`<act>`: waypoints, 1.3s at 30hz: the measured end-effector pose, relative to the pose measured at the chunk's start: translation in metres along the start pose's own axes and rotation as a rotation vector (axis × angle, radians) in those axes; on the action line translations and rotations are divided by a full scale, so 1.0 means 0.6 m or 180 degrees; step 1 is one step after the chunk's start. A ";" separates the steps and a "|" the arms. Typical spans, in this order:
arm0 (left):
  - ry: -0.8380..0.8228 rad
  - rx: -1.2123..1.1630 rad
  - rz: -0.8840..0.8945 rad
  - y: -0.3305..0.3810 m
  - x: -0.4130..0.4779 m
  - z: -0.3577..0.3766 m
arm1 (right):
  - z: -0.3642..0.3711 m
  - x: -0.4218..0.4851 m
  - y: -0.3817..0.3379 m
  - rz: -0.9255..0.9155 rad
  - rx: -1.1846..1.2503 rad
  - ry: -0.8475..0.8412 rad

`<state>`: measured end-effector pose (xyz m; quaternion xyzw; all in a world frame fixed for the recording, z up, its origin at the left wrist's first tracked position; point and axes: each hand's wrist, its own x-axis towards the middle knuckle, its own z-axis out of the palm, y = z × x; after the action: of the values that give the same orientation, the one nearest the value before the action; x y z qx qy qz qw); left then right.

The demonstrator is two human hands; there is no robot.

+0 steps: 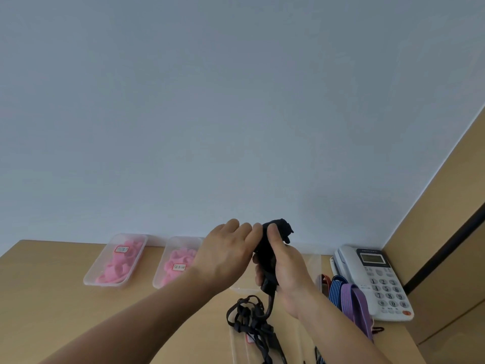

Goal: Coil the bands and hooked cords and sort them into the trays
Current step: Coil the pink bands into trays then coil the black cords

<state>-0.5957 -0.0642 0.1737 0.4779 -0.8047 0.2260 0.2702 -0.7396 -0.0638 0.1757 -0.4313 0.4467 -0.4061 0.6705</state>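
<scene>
The right hand point(286, 271) grips a coiled black cord point(265, 248), held above the table point(65, 298), thumb pressed on the coil. The left hand point(223, 256) reaches the coil's top; its fingertips are hidden, so the grip cannot be determined. One loose end hangs toward tangled black cords point(249, 319) in a near tray point(234, 345) cut off by the frame edge. Two far-left trays point(90, 274) hold pink bands point(118, 269); their labels are illegible.

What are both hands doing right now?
Left hand: fingers curled onto the black band, apparently pinching it.
Right hand: gripping the same black band.
</scene>
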 end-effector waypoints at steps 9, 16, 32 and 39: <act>-0.1836 -0.5075 -0.3070 -0.010 0.013 -0.038 | -0.034 -0.004 0.002 -0.0592 -0.0049 -0.0096; -0.1259 -0.4872 -0.3413 0.006 0.013 -0.030 | -0.045 -0.011 0.004 -0.0529 -0.0667 -0.0059; -0.0866 -0.3146 -0.1797 0.002 0.004 -0.042 | -0.044 -0.006 -0.005 -0.0041 -0.0280 -0.0477; -0.1733 -0.4243 -0.1843 -0.017 0.015 -0.050 | -0.037 -0.013 -0.019 0.0420 -0.0340 -0.1178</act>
<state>-0.5836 -0.0559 0.2035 0.4444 -0.6518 -0.5108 0.3416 -0.7644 -0.0647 0.1836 -0.5032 0.3641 -0.2508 0.7425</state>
